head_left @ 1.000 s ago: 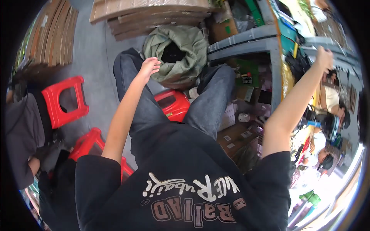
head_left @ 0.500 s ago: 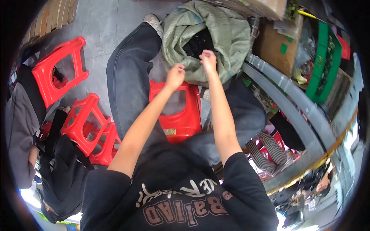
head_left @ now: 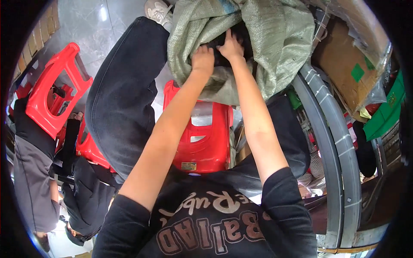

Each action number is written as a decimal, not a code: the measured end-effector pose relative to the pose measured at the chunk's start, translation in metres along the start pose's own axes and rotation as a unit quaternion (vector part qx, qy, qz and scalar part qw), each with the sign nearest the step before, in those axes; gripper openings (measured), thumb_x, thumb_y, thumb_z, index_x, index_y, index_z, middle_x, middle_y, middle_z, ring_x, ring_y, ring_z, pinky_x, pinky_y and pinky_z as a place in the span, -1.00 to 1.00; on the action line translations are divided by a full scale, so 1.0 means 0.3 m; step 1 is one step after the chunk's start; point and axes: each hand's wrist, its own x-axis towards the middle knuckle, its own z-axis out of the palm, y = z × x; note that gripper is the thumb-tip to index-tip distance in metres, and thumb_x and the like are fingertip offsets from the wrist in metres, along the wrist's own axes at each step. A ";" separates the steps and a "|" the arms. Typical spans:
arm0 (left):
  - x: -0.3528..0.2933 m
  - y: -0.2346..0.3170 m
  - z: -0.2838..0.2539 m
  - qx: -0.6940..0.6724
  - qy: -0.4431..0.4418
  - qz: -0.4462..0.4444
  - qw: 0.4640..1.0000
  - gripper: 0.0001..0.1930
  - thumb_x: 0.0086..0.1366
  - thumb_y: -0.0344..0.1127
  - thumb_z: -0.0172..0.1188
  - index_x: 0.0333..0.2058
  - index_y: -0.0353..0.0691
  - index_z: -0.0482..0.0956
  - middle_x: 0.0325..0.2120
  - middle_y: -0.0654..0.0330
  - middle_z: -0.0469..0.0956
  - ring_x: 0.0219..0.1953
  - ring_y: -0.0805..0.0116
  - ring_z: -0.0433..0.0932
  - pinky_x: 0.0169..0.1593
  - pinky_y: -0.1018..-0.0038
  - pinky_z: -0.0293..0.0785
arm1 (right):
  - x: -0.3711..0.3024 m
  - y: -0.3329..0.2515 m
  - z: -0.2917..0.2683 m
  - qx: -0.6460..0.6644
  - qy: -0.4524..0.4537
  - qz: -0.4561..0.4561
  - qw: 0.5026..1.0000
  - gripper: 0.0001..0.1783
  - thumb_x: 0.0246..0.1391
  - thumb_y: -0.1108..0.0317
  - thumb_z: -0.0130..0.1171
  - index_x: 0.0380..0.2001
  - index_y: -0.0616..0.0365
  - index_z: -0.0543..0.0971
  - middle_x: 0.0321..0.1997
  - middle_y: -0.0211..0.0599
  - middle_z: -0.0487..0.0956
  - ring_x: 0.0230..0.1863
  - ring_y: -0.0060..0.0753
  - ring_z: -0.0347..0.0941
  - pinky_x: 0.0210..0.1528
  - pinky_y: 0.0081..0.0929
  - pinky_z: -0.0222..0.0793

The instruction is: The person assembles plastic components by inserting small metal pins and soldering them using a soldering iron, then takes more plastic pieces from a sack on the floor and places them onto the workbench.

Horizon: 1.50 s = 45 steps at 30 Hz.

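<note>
The two hands are side by side in the mouth of the green woven sack (head_left: pixel 282 51), just apart. The left hand (head_left: pixel 203 60) lies on the left with its fingers bent over the dark contents (head_left: pixel 246 38) at the near edge of the opening; whether they are clamped on anything cannot be told. The right hand (head_left: pixel 232 47) is a little farther in, thumb and a finger spread over the same dark contents; its other fingers are hidden, so its grip cannot be told either.

The sack stands at the far side, between the person's knees, its rim slack and folded. Nearer, under the forearms, is a red plastic stool (head_left: pixel 204 157). A pale sneaker (head_left: pixel 158 12) shows beyond the left knee. To the left, another red stool (head_left: pixel 51 99) is near a co-worker's grey trousers (head_left: pixel 34 185). On the right, grey metal rails (head_left: pixel 333 124) run from far to near, with a cardboard box (head_left: pixel 337 64) bearing green tape (head_left: pixel 357 72) beyond them.
</note>
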 end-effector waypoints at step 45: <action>-0.223 0.102 -0.115 -0.301 -0.107 -0.120 0.940 -0.64 -0.12 -0.22 0.13 -0.35 -0.36 0.47 -0.29 -0.11 0.47 -0.21 0.02 0.46 -0.14 0.27 0.39 | -0.541 0.069 -0.156 0.070 0.031 0.100 0.992 -0.27 -0.19 0.15 0.06 0.12 0.01 0.12 -0.04 0.08 0.36 0.02 0.03 0.26 0.06 -0.24 0.14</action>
